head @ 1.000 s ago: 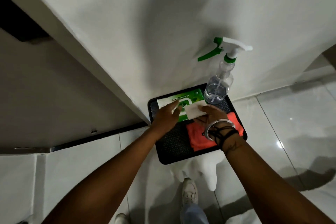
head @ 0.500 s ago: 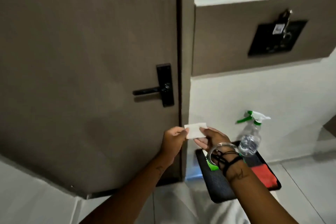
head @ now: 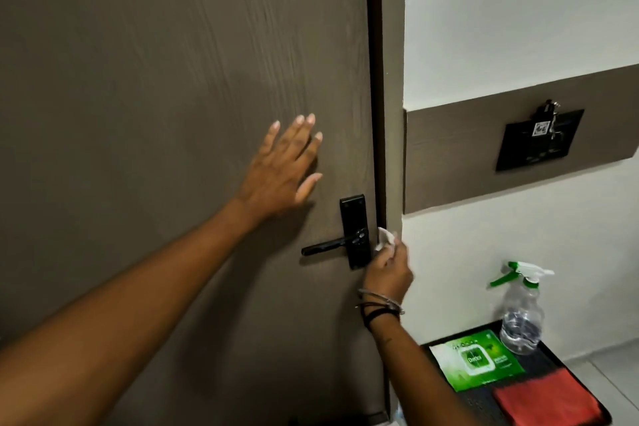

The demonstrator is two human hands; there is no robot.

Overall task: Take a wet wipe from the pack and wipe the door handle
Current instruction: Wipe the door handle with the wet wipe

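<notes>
A black lever door handle (head: pixel 328 245) on a black backplate (head: pixel 355 232) sits near the right edge of the brown door (head: pixel 173 114). My right hand (head: pixel 389 270) is shut on a crumpled white wet wipe (head: pixel 384 238), held just right of the backplate, touching or almost touching it. My left hand (head: pixel 283 169) is open, fingers spread, flat on or just off the door above and left of the handle. The green wet wipe pack (head: pixel 479 360) lies on a black tray (head: pixel 553 360) at the lower right.
On the tray stand a clear spray bottle (head: pixel 520 318) with a green and white trigger and a folded red cloth (head: pixel 546 401). A black wall plate (head: pixel 539 140) with keys hanging on it sits on the brown wall band to the right of the door frame.
The view rose from the tray to the door. My left hand let go of the wipe and went up to the door. My right hand carried the wipe to the handle.
</notes>
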